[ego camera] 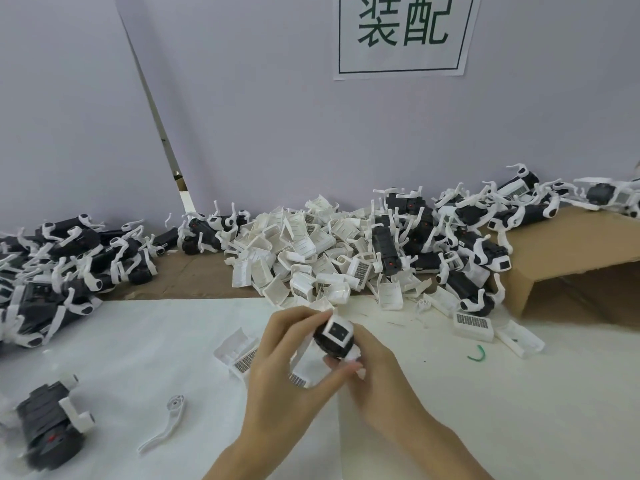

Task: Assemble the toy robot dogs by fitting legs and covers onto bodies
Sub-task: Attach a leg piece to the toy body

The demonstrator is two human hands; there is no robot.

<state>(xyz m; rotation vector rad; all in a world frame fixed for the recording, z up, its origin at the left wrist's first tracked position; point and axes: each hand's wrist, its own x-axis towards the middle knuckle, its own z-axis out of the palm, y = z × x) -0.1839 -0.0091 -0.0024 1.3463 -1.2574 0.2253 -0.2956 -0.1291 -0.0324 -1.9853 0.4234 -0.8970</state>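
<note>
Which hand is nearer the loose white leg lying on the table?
Left. The left hand is just right of the loose white leg; the right hand is farther right, beyond it. Both grip the toy dog body.

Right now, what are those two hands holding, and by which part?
Both hands grip one toy dog body: the left hand wraps its left side and underside, the right hand pinches its lower right edge.

Hidden and cut off

The hands (294,368) (377,372) cover most of the held toy body (334,337); the sign (405,32) and the left pile of dogs (52,271) run past the frame's edges.
</note>
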